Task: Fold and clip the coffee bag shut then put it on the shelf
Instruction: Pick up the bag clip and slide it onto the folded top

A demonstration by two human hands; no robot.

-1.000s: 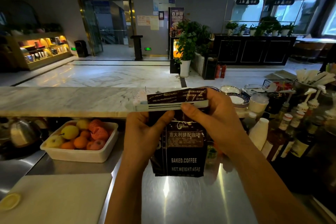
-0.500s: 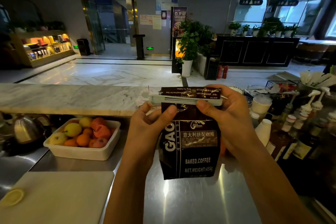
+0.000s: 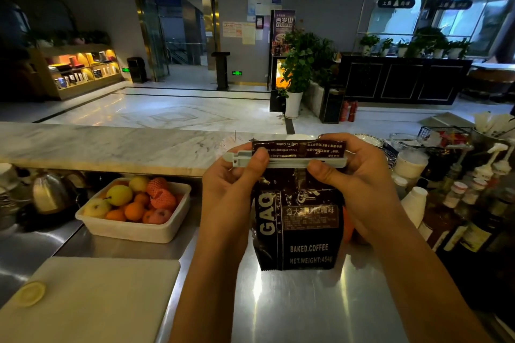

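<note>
A dark brown coffee bag (image 3: 299,234) printed "BAKED.COFFEE" stands upright on the steel counter (image 3: 292,309), turned a little to show its side. Its top is folded over, and a long pale grey sealing clip (image 3: 289,162) lies across the fold. My left hand (image 3: 231,189) pinches the clip's left end, thumb on the front. My right hand (image 3: 356,181) grips the clip's right end and the bag's top edge, fingers behind the fold.
A white tub of fruit (image 3: 136,210) and a metal kettle (image 3: 51,195) stand to the left. A white cutting board (image 3: 92,298) with a lemon slice lies at the near left. Syrup bottles (image 3: 459,203), cups and plates crowd the right. A marble bar top (image 3: 111,147) runs behind.
The bag has shifted right and turned slightly, showing its side panel. My left thumb has risen onto the clip, and both hands have pressed in along the clip.
</note>
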